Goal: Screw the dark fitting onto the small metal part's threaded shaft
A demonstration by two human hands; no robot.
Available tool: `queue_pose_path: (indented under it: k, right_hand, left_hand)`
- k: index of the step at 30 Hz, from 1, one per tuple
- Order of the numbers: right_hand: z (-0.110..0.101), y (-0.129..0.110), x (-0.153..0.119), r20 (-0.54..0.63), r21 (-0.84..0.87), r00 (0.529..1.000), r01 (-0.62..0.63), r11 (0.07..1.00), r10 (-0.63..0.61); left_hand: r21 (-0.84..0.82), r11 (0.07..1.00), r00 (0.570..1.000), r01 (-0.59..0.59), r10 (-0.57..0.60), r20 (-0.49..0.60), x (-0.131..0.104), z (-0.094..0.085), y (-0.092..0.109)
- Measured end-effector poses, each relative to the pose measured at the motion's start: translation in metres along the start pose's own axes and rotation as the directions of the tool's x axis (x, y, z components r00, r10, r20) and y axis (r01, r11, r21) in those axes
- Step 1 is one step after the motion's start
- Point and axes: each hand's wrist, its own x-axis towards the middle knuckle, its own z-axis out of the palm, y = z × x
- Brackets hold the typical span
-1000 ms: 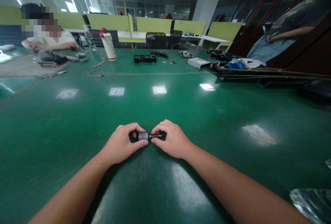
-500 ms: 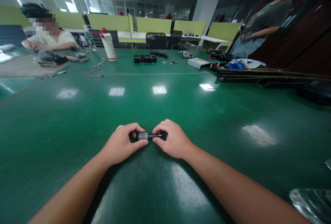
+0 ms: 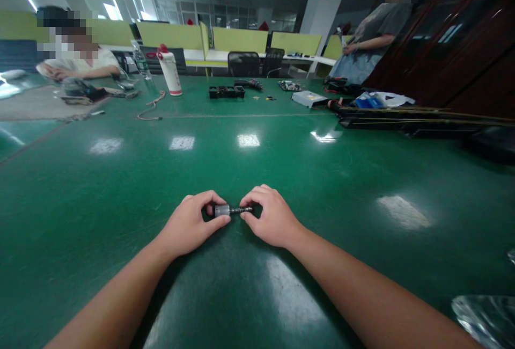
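Note:
In the head view a small silver metal cylinder with a dark ridged shaft lies level, low over the green table or on it; I cannot tell which. My left hand is closed around the cylinder, thumb at the near side and index finger at the far side. From the right, my right hand pinches the shaft between thumb and fingertips, and the shaft's end shows inside the curl of the fingers. Both forearms come in from the bottom corners.
At the table's far side stand a white bottle and a clear bottle. A black housing, a grey metal box and long black bars lie there too. Clear plastic sits at lower right. Two people are beyond.
My right hand has shifted slightly right along the shaft, away from the cylinder. The left hand stays in place. The standing person at right has moved to the left.

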Motion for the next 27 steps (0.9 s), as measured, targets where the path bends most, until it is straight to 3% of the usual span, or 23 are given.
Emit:
queue_pose_path:
  k: [15, 23, 27]
  right_hand:
    - [-0.0009, 0.0027, 0.0005, -0.047, -0.036, 0.998, -0.048, 0.998, 0.047]
    - [-0.004, 0.0057, 0.0011, -0.135, -0.101, 0.974, -0.195, 0.975, 0.181]
    - [-0.0049, 0.0039, 0.0008, -0.115, -0.094, 0.978, -0.185, 0.978, 0.174]
  left_hand:
    - [-0.073, 0.997, 0.999, 0.031, -0.033, -0.023, 0.0002, -0.0019, 0.003]
    - [-0.092, 0.994, 0.997, 0.065, -0.068, -0.037, 0.0003, -0.0012, 0.003]
    - [-0.094, 0.994, 0.997, 0.061, -0.065, -0.036, 0.0007, -0.0008, 0.0027]
